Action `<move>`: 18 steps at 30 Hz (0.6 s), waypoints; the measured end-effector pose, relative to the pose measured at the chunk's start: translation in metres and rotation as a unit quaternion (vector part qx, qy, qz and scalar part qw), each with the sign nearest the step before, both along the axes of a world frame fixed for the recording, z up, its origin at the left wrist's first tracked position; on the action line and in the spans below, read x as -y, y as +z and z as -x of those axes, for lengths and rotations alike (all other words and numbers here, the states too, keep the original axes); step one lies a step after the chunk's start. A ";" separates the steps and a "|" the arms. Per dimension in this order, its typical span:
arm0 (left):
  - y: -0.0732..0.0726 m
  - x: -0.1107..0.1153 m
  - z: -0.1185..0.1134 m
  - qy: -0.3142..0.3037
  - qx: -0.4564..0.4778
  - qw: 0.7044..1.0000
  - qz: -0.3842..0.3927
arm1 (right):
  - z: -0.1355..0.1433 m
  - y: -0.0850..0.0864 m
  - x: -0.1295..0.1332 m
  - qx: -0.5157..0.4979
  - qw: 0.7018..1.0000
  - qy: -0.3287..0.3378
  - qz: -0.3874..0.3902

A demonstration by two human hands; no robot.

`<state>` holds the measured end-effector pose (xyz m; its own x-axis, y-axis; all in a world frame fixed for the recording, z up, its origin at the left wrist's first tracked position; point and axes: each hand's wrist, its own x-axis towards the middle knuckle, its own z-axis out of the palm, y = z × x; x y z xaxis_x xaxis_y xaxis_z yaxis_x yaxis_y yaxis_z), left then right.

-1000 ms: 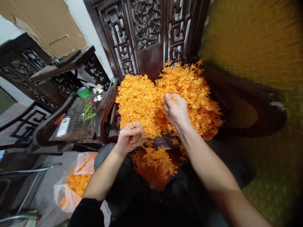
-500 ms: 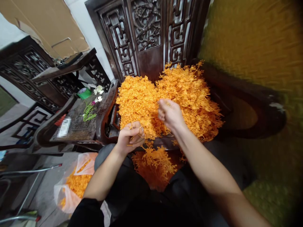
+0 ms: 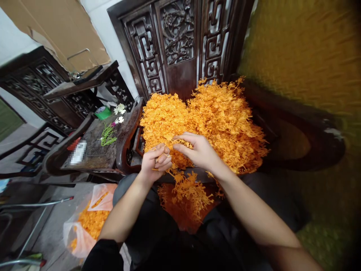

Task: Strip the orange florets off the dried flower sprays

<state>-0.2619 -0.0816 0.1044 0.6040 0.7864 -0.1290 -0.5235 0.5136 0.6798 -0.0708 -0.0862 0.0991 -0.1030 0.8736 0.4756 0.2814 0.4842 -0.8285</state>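
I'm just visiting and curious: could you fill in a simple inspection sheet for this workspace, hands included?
Surface: carved wooden chair, its seat bearing two orange piles.
Job's things: left pile, finer; right pile, stringier; loose orange clump near the knees.
Clutter: side table with green roll, white flowers and green stems; plastic bag of orange pieces.
Left hand: fingers curled around orange strands.
Right hand: thumb and fingers apart, orange bits between; whether gripped is unclear.
Cables: nothing seen.
Surroundings: cardboard at upper left; yellowish patterned surface at right, blurred.
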 end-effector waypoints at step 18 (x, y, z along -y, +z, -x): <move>0.002 0.003 -0.007 0.019 -0.099 0.995 -0.001 | -0.013 -0.006 -0.017 0.042 0.971 -0.176 -0.155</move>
<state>-0.2547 -0.0848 0.1060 0.5374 0.8083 -0.2406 -0.3976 0.4945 0.7729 -0.0574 -0.0688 0.0931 0.1271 0.6771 0.7248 0.5349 0.5686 -0.6250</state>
